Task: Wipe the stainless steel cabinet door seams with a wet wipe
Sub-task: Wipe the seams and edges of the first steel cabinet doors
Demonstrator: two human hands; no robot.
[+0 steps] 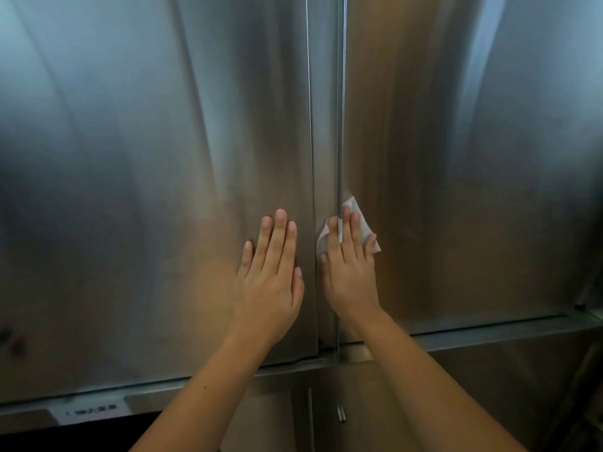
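Two tall stainless steel cabinet doors fill the view, the left door [156, 177] and the right door [456, 177]. A vertical seam [339, 109] runs between them. My left hand [270, 272] lies flat with straight fingers on the left door, just left of the seam. My right hand [350, 265] presses a white wet wipe [360, 216] flat against the right door's edge at the seam. The wipe sticks out above and to the right of my fingers; most of it is hidden under the hand.
A horizontal ledge [489, 331] runs under the doors. Lower cabinet doors [280, 415] sit beneath it, with a small metal handle [341, 413]. A white label [91, 412] is stuck on the lower left trim.
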